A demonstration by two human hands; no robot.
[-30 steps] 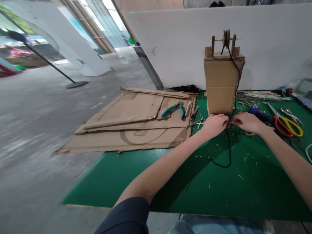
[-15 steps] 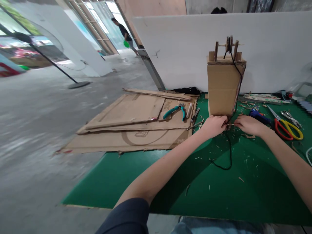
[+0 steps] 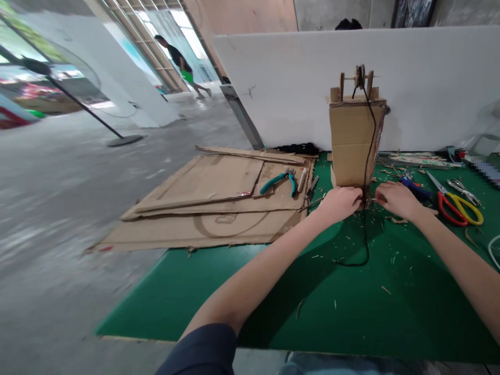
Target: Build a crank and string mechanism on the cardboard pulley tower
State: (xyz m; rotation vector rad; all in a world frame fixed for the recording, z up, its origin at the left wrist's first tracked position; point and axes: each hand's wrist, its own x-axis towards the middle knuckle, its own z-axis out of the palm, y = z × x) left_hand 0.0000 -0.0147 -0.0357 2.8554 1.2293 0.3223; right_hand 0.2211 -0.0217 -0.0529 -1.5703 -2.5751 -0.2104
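Note:
A tall cardboard tower (image 3: 353, 143) stands on the green table, a wooden-axled spool (image 3: 360, 77) between uprights on its top. From the spool a black cord (image 3: 366, 234) runs down the front and trails onto the table. My left hand (image 3: 341, 202) is closed at the lower front edge of the tower, its fingertips partly hidden beside the cord. Just right of the cord, my right hand (image 3: 395, 200) pinches what looks like a thin stick (image 3: 373, 200), of which only a short tip shows.
Flat cardboard sheets (image 3: 211, 179) lie left, with teal-handled pliers (image 3: 279, 182) on them. Scissors (image 3: 457, 203), a blue tool (image 3: 416, 188) and metal snips (image 3: 464, 191) lie right. A white board (image 3: 273, 78) stands behind. Scraps litter the table (image 3: 175, 291). A person (image 3: 182, 65) walks in the background.
The tower's top has shifted slightly left, and the cord now hangs across its front face. My hands are slightly further apart. The person in the background has moved left.

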